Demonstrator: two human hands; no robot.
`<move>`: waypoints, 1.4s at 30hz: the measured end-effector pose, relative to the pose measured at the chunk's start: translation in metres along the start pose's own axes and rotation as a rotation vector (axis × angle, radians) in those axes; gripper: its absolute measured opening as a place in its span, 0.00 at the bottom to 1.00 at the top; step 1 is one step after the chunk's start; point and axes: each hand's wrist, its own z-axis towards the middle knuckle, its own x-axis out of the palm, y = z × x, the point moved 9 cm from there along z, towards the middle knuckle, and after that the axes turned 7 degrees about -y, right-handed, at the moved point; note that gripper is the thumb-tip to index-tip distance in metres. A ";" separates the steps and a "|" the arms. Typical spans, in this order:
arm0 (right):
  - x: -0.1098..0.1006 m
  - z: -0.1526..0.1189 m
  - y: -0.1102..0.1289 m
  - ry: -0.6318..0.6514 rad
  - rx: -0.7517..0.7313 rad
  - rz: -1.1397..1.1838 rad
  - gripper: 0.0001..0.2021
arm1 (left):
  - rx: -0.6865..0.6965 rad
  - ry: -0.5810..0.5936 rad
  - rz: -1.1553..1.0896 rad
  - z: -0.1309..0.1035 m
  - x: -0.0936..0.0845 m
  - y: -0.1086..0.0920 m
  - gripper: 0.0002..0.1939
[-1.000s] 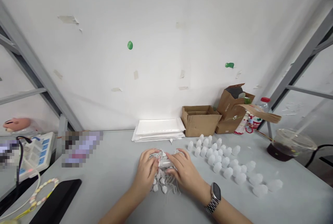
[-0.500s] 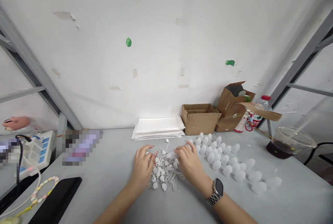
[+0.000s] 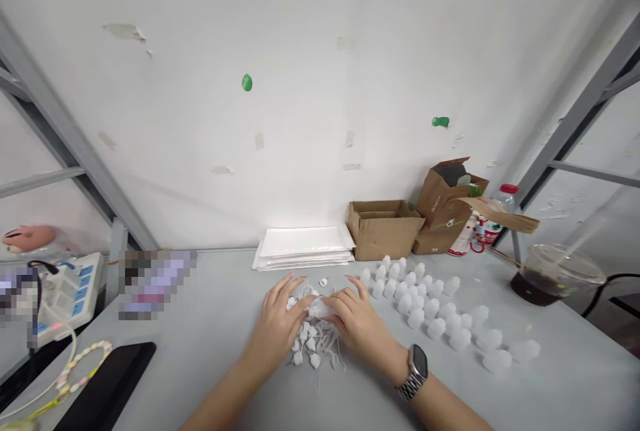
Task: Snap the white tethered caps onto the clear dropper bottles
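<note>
Between my hands, over the pile, is a small frosted white piece [image 3: 320,309], bottle-like in shape. My right hand [image 3: 361,321] pinches its right end, the other fingers stretched out. My left hand [image 3: 278,317] has thumb and fingertips against its left end. Whether a small white part sits in those left fingers is hidden. Beneath both hands lies a heap of white caps with thin cords [image 3: 311,344]. One loose white cap [image 3: 323,281] rests just beyond the heap. Several similar frosted white pieces [image 3: 416,317] stand in loose rows right of my right hand.
White flat envelopes [image 3: 305,244] are stacked by the wall, beside an open cardboard box [image 3: 385,234] and a brown paper bag [image 3: 440,221]. A plastic cup with dark drink [image 3: 543,284] stands at the right. A black flat object [image 3: 113,384] and a power strip [image 3: 80,291] occupy the left.
My right hand has brought the frosted piece left and slightly down. My left hand has moved its fingers to meet it. The loose cap beyond the heap has shifted slightly.
</note>
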 end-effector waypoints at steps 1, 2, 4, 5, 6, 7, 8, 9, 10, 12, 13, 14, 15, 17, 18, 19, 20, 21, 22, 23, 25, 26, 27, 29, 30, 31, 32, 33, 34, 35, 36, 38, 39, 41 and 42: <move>0.001 0.000 0.001 0.018 -0.001 -0.001 0.14 | -0.007 -0.007 -0.012 -0.001 0.000 0.001 0.15; 0.001 0.001 0.001 0.041 -0.004 -0.005 0.16 | -0.010 -0.014 -0.020 -0.001 0.001 0.001 0.13; 0.002 0.002 0.001 0.096 -0.008 -0.022 0.18 | -0.005 -0.039 -0.020 -0.002 0.000 0.003 0.12; 0.002 0.002 0.001 0.122 -0.013 -0.035 0.17 | 0.006 -0.055 -0.016 -0.002 -0.001 0.003 0.12; 0.001 0.002 0.001 0.142 -0.018 -0.050 0.16 | 0.022 -0.071 -0.009 -0.002 -0.002 0.003 0.13; -0.001 0.002 0.000 0.161 -0.023 -0.068 0.14 | 0.043 -0.084 -0.003 -0.002 -0.002 0.002 0.13; -0.003 0.001 -0.001 0.178 -0.026 -0.088 0.13 | 0.062 -0.092 0.005 -0.001 -0.003 0.001 0.13; -0.006 0.000 -0.001 0.196 -0.028 -0.110 0.11 | 0.080 -0.099 0.012 -0.001 -0.003 0.000 0.14; -0.008 -0.002 -0.001 0.214 -0.030 -0.131 0.10 | 0.099 -0.098 0.019 -0.001 -0.002 -0.003 0.15; -0.015 -0.007 0.000 0.252 -0.027 -0.167 0.09 | 0.137 -0.089 0.034 -0.002 0.000 -0.010 0.17; -0.018 -0.009 0.001 0.265 -0.025 -0.183 0.09 | 0.155 -0.088 0.041 -0.003 0.002 -0.015 0.19; -0.022 -0.011 0.003 0.274 -0.023 -0.196 0.10 | 0.172 -0.089 0.045 -0.004 0.003 -0.020 0.19; -0.025 -0.014 0.004 0.280 -0.021 -0.207 0.10 | 0.188 -0.093 0.045 -0.005 0.004 -0.025 0.19; -0.032 -0.019 0.003 0.282 -0.027 -0.231 0.12 | 0.208 -0.104 0.029 -0.006 0.004 -0.031 0.19; -0.036 -0.022 0.001 0.268 -0.034 -0.250 0.13 | 0.210 -0.109 0.022 -0.007 0.003 -0.030 0.18; -0.042 -0.025 -0.004 0.245 -0.036 -0.272 0.13 | 0.200 -0.114 0.026 -0.006 0.002 -0.027 0.18; -0.050 -0.029 -0.011 0.211 -0.029 -0.297 0.14 | 0.176 -0.119 0.038 -0.005 0.000 -0.021 0.18; -0.060 -0.034 -0.019 0.160 -0.012 -0.320 0.14 | 0.127 -0.135 0.066 -0.003 -0.003 -0.011 0.18; -0.070 -0.039 -0.031 0.121 0.036 -0.333 0.13 | 0.066 -0.144 0.096 -0.001 -0.005 0.000 0.17; -0.081 -0.046 -0.041 0.071 0.090 -0.334 0.12 | 0.005 -0.159 0.114 0.000 -0.008 0.011 0.15; -0.101 -0.059 -0.060 -0.011 0.205 -0.293 0.09 | -0.061 -0.175 0.114 0.002 -0.011 0.025 0.12; -0.108 -0.066 -0.066 -0.040 0.262 -0.278 0.09 | -0.068 -0.175 0.102 0.003 -0.010 0.027 0.11; -0.114 -0.072 -0.071 -0.070 0.316 -0.272 0.11 | -0.065 -0.165 0.090 0.003 -0.007 0.028 0.11; -0.123 -0.082 -0.077 -0.138 0.429 -0.275 0.14 | -0.056 -0.128 0.077 0.001 0.002 0.029 0.10; -0.125 -0.087 -0.079 -0.171 0.491 -0.272 0.15 | -0.059 -0.106 0.073 -0.001 0.007 0.031 0.11; -0.125 -0.090 -0.081 -0.197 0.559 -0.259 0.16 | -0.068 -0.083 0.067 -0.002 0.011 0.033 0.12; -0.123 -0.094 -0.083 -0.213 0.629 -0.235 0.17 | -0.082 -0.065 0.058 -0.004 0.015 0.036 0.15; -0.119 -0.096 -0.086 -0.215 0.697 -0.202 0.17 | -0.099 -0.051 0.044 -0.005 0.017 0.039 0.16; -0.113 -0.098 -0.088 -0.205 0.764 -0.165 0.16 | -0.118 -0.040 0.028 -0.007 0.019 0.043 0.18; -0.106 -0.099 -0.090 -0.183 0.826 -0.128 0.16 | -0.137 -0.033 0.009 -0.008 0.021 0.046 0.19; -0.097 -0.100 -0.092 -0.153 0.879 -0.095 0.15 | -0.157 -0.028 -0.012 -0.008 0.022 0.049 0.20; -0.078 -0.099 -0.094 -0.060 0.950 -0.061 0.14 | -0.199 -0.028 -0.066 -0.009 0.023 0.053 0.21; -0.069 -0.098 -0.094 -0.005 0.968 -0.076 0.13 | -0.228 -0.034 -0.099 -0.010 0.024 0.055 0.22; -0.054 -0.097 -0.095 0.108 0.975 -0.163 0.12 | -0.307 -0.057 -0.166 -0.011 0.024 0.059 0.23; -0.047 -0.096 -0.095 0.165 0.975 -0.211 0.11 | -0.351 -0.070 -0.195 -0.012 0.023 0.062 0.24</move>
